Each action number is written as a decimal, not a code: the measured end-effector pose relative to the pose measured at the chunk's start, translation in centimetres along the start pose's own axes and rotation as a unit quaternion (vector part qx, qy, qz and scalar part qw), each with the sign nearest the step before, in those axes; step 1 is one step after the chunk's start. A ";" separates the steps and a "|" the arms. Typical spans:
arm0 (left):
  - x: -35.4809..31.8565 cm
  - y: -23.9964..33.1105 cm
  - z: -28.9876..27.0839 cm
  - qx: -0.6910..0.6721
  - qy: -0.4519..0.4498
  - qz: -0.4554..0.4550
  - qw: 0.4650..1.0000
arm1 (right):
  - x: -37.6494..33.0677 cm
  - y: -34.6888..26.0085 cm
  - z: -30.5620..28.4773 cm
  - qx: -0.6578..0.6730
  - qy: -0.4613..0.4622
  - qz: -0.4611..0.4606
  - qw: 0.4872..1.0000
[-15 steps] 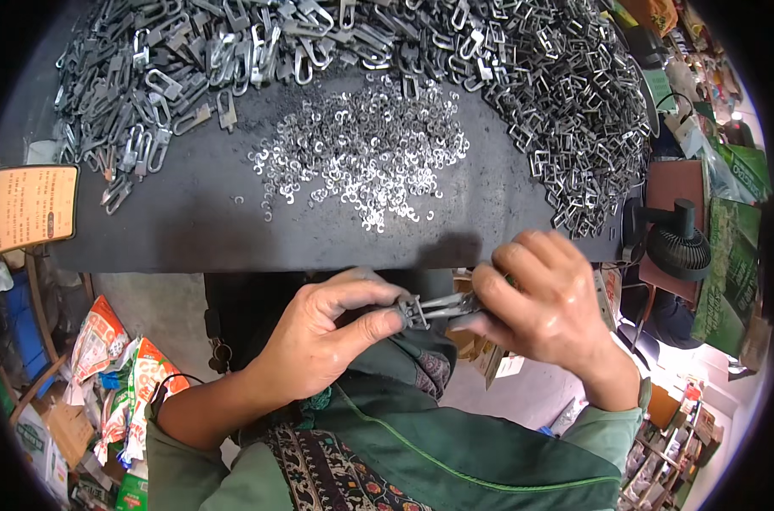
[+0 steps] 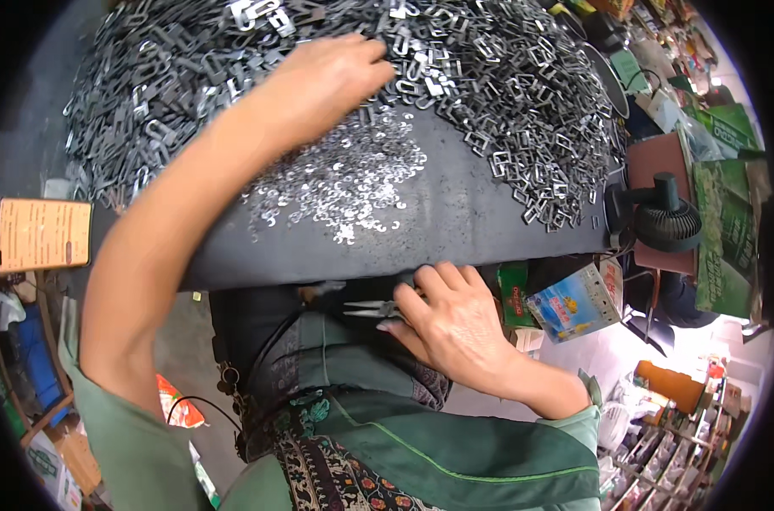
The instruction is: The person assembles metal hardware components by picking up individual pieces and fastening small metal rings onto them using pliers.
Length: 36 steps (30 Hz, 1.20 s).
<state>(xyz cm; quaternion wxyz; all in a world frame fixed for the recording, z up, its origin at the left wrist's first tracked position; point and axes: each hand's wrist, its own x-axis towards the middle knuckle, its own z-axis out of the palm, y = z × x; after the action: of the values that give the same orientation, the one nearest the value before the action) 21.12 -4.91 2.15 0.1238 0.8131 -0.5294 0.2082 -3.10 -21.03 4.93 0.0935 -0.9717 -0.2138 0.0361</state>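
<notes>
Three loose heaps cover much of the grey bench (image 2: 455,234): dark elongated metal loops (image 2: 178,72) at ten o'clock, small silver C-shaped metal clips (image 2: 357,183) at eleven, dark rectangular metal frames (image 2: 540,111) toward one. Much looks left; finished pieces can't be told apart. The left hand (image 2: 340,75) reaches to twelve, fingers bent, their grip unclear. The right hand (image 2: 457,324), near five, has fingers clamped on silver needle-nosed pliers (image 2: 374,308) pointing toward nine.

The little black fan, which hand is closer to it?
Right. The right hand, holding pliers, is below and left of the fan in the picture; the left hand is farther left and higher, over the metal pile.
</notes>
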 end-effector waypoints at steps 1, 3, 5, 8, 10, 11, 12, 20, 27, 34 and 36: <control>0.8 -1.2 0.0 -0.029 -0.018 0.047 0.998 | -0.5 0.7 -0.4 0.033 0.009 0.000 0.999; 1.1 -2.7 0.3 -0.048 -0.028 0.125 0.991 | -1.3 2.6 -0.9 0.079 0.039 0.013 0.996; 1.3 -2.1 1.1 -0.031 -0.040 0.145 0.988 | -1.7 5.2 -1.5 0.046 0.091 0.060 0.993; 1.8 -1.9 1.2 0.007 -0.046 0.167 0.985 | -0.3 9.6 -1.4 -0.007 0.177 0.116 0.977; 1.9 -2.1 1.5 -0.120 0.033 0.052 0.991 | 1.4 11.9 -0.9 -0.033 0.249 0.140 0.958; 1.3 -1.6 1.4 -0.175 0.108 -0.042 0.978 | 2.2 12.3 -0.7 -0.032 0.261 0.169 0.950; 0.6 -1.6 0.9 -0.312 0.061 -0.217 0.923 | 3.0 12.8 -0.4 -0.030 0.259 0.171 0.950; -7.9 3.1 -7.0 -0.783 0.198 -0.419 0.415 | 6.8 13.0 -0.1 -0.161 0.231 0.119 0.952; -10.6 12.6 -8.5 -0.840 0.102 -0.486 0.220 | 6.2 14.1 -0.4 -0.203 0.218 0.061 0.953; -10.8 16.7 -6.7 -0.822 0.030 -0.502 0.268 | 1.8 4.7 -1.7 0.441 0.015 0.190 0.877; -10.4 17.5 -6.2 -0.823 0.024 -0.500 0.268 | 1.1 2.4 -2.0 0.536 -0.046 0.238 0.809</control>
<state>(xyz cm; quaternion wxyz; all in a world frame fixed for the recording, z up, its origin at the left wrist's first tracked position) 0.20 -1.05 2.38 0.8190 0.3761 0.0966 -0.4224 -0.85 -23.04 6.42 0.5776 -0.7852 0.0738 0.2110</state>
